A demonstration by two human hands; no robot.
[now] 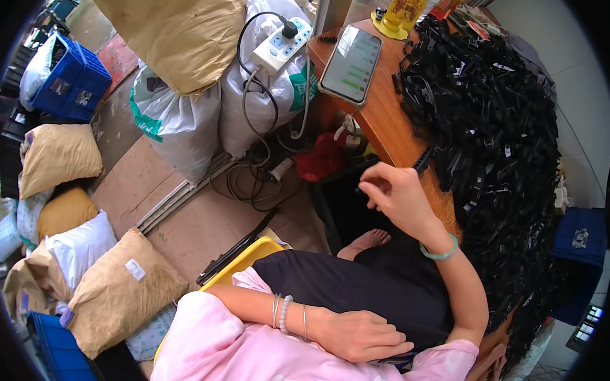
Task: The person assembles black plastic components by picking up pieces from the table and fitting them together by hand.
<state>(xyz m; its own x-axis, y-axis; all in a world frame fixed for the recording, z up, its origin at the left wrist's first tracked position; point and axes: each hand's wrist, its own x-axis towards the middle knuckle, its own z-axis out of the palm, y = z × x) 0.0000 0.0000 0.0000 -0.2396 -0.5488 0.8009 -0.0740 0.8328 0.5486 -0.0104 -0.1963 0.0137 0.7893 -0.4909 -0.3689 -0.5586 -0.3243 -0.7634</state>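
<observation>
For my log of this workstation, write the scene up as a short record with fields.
Setting: wooden table beside a floor crowded with sacks
Left hand: rests on the lap, against black cloth, holding nothing visible
Right hand: at the table edge, fingers pinched on a small black plastic part
Table load: big heap of black plastic parts; smartphone with lit screen
Nearby: white power strip on a white sack; blue plastic crate; tan paper sack

Right hand (395, 193) reaches out toward 1 o'clock, fingers pinched together; left hand (356, 334) rests flat at 6 o'clock, fingers relaxed.
</observation>
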